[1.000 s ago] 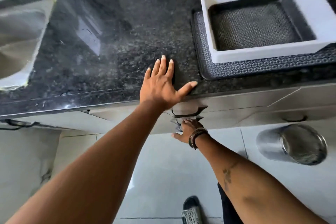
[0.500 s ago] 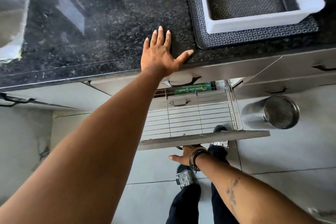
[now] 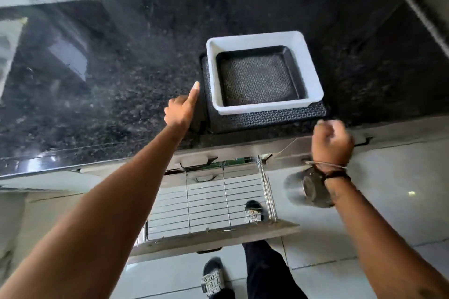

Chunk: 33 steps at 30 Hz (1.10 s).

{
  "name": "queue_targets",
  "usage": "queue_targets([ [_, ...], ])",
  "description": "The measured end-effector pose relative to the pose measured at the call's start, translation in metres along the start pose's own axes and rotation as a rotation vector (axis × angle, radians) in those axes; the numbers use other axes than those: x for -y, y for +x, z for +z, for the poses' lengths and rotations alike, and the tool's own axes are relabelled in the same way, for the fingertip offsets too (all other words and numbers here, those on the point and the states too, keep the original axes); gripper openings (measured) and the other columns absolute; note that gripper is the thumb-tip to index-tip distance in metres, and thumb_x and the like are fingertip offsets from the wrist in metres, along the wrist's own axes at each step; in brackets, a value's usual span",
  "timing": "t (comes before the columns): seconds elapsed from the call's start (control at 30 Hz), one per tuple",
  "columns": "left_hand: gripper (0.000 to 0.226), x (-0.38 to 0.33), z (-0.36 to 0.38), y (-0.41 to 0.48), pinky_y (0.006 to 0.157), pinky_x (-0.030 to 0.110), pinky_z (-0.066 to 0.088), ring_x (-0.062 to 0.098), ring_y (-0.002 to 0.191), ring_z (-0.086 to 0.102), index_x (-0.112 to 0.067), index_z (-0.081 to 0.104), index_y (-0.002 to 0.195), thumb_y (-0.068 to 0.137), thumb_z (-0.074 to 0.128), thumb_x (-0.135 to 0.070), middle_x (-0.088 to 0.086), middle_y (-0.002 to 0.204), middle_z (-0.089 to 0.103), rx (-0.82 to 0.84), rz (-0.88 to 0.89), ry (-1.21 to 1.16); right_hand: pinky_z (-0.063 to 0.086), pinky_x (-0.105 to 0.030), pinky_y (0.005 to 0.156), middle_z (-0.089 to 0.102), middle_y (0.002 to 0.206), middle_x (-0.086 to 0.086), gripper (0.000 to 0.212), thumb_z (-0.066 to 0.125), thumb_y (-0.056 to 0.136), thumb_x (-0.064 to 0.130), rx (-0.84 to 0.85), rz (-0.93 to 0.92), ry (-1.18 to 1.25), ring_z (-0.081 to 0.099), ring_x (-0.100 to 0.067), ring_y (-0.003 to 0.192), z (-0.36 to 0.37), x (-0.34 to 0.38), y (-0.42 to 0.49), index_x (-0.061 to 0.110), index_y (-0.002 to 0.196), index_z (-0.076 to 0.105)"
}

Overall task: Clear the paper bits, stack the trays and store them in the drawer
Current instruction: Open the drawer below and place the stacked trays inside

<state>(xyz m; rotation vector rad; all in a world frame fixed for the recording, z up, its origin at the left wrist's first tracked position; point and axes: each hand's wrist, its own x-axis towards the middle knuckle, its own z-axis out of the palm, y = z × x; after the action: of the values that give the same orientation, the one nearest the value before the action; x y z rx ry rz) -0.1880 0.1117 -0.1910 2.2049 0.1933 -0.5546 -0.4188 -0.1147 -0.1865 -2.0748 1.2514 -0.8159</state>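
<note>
Three trays sit stacked on the black granite counter (image 3: 121,85). A large black patterned tray (image 3: 267,118) is at the bottom, a white tray (image 3: 312,68) rests on it, and a small black patterned tray (image 3: 257,77) lies inside the white one. My left hand (image 3: 182,109) is at the bottom tray's left edge, one finger stretched along it. My right hand (image 3: 331,141) hovers at the counter's front edge, by the stack's right front corner, fingers curled and blurred, holding nothing. Below, the drawer (image 3: 218,235) stands pulled out, its wire basket (image 3: 206,201) showing.
A steel bin (image 3: 303,189) stands on the tiled floor right of the drawer, partly behind my right wrist. My feet in sandals (image 3: 213,281) are below the drawer front. A sink edge (image 3: 9,39) lies at far left. A marble wall backs the counter.
The drawer was pulled out. My right hand then left its handle and rose to the counter edge. My left hand moved right from its flat rest on the counter to the tray's side.
</note>
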Motion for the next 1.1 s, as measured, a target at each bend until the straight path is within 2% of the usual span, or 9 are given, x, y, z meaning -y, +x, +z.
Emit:
queue_targets([
  [0.07, 0.104, -0.022, 0.011, 0.009, 0.111, 0.044, 0.039, 0.033, 0.124, 0.054, -0.016, 0.067, 0.118, 0.05, 0.049, -0.093, 0.014, 0.132, 0.061, 0.11, -0.094, -0.168, 0.049, -0.042, 0.079, 0.065, 0.089, -0.024, 0.05, 0.05, 0.079, 0.048, -0.096, 0.108, 0.052, 0.061, -0.037, 0.088, 0.003, 0.004, 0.083, 0.001, 0.091, 0.065],
  [0.13, 0.099, -0.034, 0.022, 0.018, 0.097, 0.036, 0.051, 0.024, 0.102, 0.066, -0.009, 0.069, 0.111, 0.047, 0.067, -0.084, 0.01, 0.118, 0.07, 0.177, -0.146, -0.288, 0.046, -0.045, 0.096, 0.063, 0.117, -0.024, 0.078, 0.045, 0.074, 0.069, 0.231, 0.249, -0.051, 0.058, -0.036, 0.107, 0.026, 0.009, 0.137, 0.002, 0.111, 0.061],
  [0.2, 0.079, -0.04, 0.029, 0.025, 0.068, 0.028, 0.051, 0.018, 0.072, 0.065, -0.005, 0.069, 0.088, 0.048, 0.075, -0.073, 0.008, 0.092, 0.073, 0.156, -0.12, -0.3, 0.044, -0.04, 0.092, 0.062, 0.122, -0.02, 0.087, 0.044, 0.068, 0.08, 0.573, 0.334, -0.161, 0.058, -0.032, 0.104, 0.05, 0.018, 0.161, 0.006, 0.109, 0.062],
  [0.3, 0.067, -0.04, 0.026, 0.021, 0.05, 0.026, 0.04, 0.015, 0.053, 0.051, -0.011, 0.059, 0.065, 0.041, 0.079, -0.071, 0.001, 0.062, 0.058, 0.091, -0.09, -0.279, 0.046, -0.038, 0.097, 0.059, 0.13, -0.016, 0.103, 0.06, 0.054, 0.079, 0.664, 0.31, -0.166, 0.057, -0.03, 0.114, 0.072, 0.024, 0.166, 0.003, 0.125, 0.055],
  [0.47, 0.069, -0.047, -0.027, -0.012, 0.044, 0.02, 0.048, 0.013, 0.05, 0.066, -0.006, 0.07, 0.084, 0.045, 0.083, -0.062, 0.005, 0.075, 0.071, 0.068, -0.077, -0.343, 0.041, -0.027, 0.059, 0.066, 0.091, -0.005, 0.079, 0.069, 0.05, 0.059, 0.642, 0.322, -0.078, 0.059, -0.021, 0.069, 0.044, 0.056, 0.155, 0.005, 0.107, 0.067],
  [0.73, 0.06, 0.028, -0.17, -0.17, 0.043, 0.023, 0.047, 0.018, 0.048, 0.056, -0.012, 0.074, 0.06, 0.036, 0.078, -0.066, 0.004, 0.053, 0.062, 0.247, -0.096, -0.081, 0.041, -0.028, 0.054, 0.069, 0.057, -0.001, 0.051, 0.074, 0.055, 0.057, 0.83, 0.302, -0.061, 0.06, -0.015, 0.05, -0.111, 0.079, -0.002, 0.007, 0.06, 0.07],
  [0.87, 0.075, 0.112, -0.187, -0.195, 0.049, 0.028, 0.053, 0.025, 0.057, 0.062, -0.003, 0.076, 0.07, 0.029, 0.084, -0.065, 0.013, 0.062, 0.071, 0.371, -0.299, 0.068, 0.039, -0.035, 0.065, 0.069, 0.072, 0.005, 0.061, 0.063, 0.053, 0.069, 1.049, 0.319, -0.179, 0.056, -0.013, 0.065, -0.116, 0.043, -0.093, 0.009, 0.064, 0.065],
  [1.0, 0.071, 0.192, -0.16, -0.163, 0.047, 0.021, 0.044, 0.021, 0.047, 0.056, -0.004, 0.068, 0.07, 0.039, 0.081, -0.067, 0.007, 0.049, 0.062, 0.359, -0.463, 0.136, 0.048, -0.046, 0.092, 0.07, 0.096, -0.015, 0.061, 0.065, 0.051, 0.069, 1.096, 0.443, -0.265, 0.065, -0.028, 0.089, -0.053, -0.013, -0.138, 0.015, 0.078, 0.061],
  [1.1, 0.068, 0.241, -0.127, -0.117, 0.046, 0.02, 0.045, 0.018, 0.043, 0.056, -0.006, 0.067, 0.068, 0.044, 0.08, -0.068, 0.002, 0.044, 0.06, 0.348, -0.507, 0.154, 0.045, -0.034, 0.072, 0.064, 0.1, -0.008, 0.075, 0.059, 0.05, 0.074, 1.169, 0.527, -0.363, 0.059, -0.02, 0.082, 0.013, -0.049, -0.151, 0.014, 0.095, 0.061],
])
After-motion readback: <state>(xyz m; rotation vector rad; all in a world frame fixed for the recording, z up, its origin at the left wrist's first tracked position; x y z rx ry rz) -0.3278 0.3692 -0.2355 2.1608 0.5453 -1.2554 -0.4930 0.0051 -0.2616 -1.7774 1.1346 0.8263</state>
